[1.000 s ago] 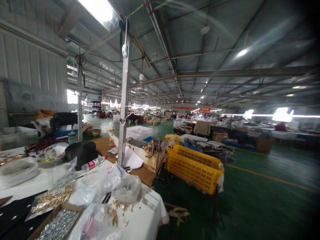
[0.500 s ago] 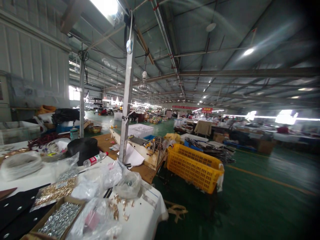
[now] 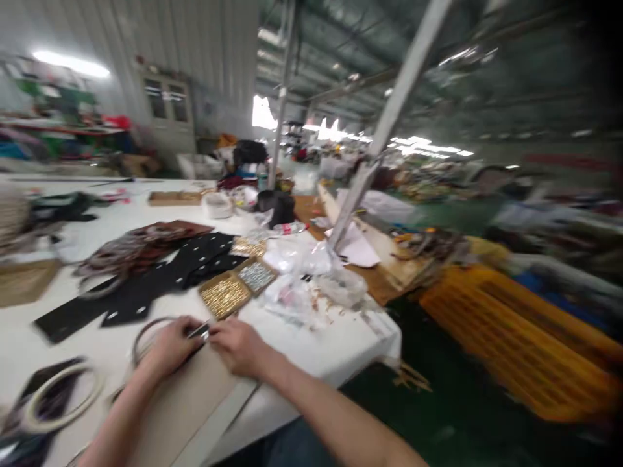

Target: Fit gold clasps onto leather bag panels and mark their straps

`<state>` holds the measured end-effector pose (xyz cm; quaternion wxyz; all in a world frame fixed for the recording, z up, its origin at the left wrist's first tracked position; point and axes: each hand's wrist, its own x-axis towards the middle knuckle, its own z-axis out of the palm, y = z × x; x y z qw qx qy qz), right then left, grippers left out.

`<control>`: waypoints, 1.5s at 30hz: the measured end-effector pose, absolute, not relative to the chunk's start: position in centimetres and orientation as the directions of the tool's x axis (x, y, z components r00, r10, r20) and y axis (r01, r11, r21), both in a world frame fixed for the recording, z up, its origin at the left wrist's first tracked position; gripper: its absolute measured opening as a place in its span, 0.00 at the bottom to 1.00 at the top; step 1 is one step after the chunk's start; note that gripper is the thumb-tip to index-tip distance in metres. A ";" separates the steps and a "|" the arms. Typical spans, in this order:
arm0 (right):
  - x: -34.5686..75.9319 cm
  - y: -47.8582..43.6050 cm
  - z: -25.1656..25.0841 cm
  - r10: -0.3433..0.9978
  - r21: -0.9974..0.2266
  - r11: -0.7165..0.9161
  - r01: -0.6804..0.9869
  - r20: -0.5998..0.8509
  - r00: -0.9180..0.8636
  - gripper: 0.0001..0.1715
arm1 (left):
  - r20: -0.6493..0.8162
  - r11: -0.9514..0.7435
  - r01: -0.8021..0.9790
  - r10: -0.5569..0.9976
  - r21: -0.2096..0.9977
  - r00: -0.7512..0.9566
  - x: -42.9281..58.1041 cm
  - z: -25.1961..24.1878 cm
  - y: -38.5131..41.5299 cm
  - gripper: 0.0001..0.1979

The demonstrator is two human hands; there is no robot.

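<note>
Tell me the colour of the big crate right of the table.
The crate is yellow, clearest in the head view.

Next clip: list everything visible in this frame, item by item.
table: one, white-covered, under everything
studded strips: several, black, table centre
parts boxes: two, gold and silver contents, beyond the hands
plastic bags: several, clear, right of boxes
bottle: one, clear, lying behind bags
tape roll: one, pale, lower left
board: one, tan, under hands
crate: one, yellow, blurred, right of table
metal piece: one, silver, between hands
left hand: pinches metal piece
right hand: fingertips at it
</note>
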<state>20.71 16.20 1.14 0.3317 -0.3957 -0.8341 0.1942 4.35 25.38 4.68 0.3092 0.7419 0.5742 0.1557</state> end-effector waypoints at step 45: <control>19.5 19.2 5.6 0.974 -0.967 0.209 -0.145 0.218 -0.055 0.26 | -0.129 -0.008 0.646 0.978 0.764 0.165 -2.6 -0.4 23.2 0.11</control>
